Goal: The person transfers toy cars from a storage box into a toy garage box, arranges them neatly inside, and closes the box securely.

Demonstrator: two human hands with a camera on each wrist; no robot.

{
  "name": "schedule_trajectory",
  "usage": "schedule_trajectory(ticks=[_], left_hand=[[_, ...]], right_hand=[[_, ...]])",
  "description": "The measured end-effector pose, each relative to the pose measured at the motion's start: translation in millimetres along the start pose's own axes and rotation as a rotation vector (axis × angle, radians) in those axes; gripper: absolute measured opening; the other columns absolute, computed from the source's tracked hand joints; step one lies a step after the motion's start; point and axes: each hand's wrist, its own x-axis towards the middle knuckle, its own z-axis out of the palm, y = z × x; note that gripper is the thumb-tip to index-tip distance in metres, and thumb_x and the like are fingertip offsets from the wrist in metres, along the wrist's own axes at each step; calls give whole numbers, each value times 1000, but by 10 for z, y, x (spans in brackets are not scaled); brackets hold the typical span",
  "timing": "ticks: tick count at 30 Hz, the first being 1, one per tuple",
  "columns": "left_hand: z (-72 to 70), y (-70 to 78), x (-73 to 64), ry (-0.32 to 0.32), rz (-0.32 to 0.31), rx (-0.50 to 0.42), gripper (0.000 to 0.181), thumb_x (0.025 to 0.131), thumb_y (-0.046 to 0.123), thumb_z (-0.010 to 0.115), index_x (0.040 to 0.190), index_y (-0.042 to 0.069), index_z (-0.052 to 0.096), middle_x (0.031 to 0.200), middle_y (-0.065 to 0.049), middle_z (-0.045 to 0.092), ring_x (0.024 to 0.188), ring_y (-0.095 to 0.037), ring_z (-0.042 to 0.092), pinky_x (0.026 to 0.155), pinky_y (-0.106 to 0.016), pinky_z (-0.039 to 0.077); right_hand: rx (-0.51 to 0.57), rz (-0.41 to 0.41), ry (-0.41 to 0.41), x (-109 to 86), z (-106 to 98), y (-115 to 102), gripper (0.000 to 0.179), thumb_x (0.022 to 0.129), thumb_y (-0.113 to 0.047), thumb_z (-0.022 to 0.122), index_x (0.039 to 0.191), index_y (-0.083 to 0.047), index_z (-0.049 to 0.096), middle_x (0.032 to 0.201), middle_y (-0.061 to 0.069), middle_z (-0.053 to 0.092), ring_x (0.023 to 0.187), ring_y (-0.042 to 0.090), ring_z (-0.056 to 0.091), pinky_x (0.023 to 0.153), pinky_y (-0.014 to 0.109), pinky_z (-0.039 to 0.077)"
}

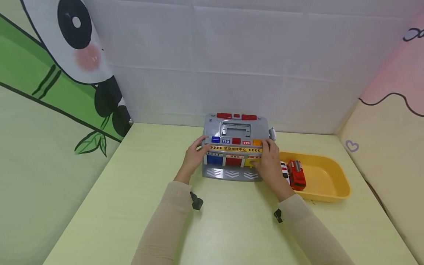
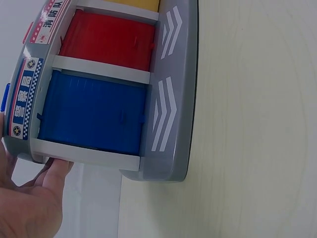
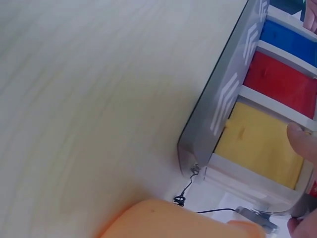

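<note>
Head view: fingers of my left hand and right hand clamped on opposite sides of the boxy grey plastic toy station, far-centre tabletop, left of the yellow plastic tray.

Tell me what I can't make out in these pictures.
Head view: part of the white toy vehicle, hidden by the right wrist.
Left wrist view: most of the yellow door, cut off by the top edge.
Right wrist view: most of the right grip, beyond the right edge.

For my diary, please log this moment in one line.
left hand: grips toy station, left end | right hand: grips right end, thumb over yellow door | red truck: in yellow tray
</note>
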Motion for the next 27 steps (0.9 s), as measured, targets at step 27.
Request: schedule_trajectory(ticks=[27], left_hand=[[-13, 12, -11, 0, -7, 7, 49, 97, 34, 60, 144, 25, 48, 144, -13, 45, 130, -36, 45, 103, -47, 41]], right_hand=[[-73, -39, -135, 209, -156, -259, 91, 74, -53, 80, 140, -3, 42, 140, 16, 38, 129, 34, 30, 109, 54, 17]])
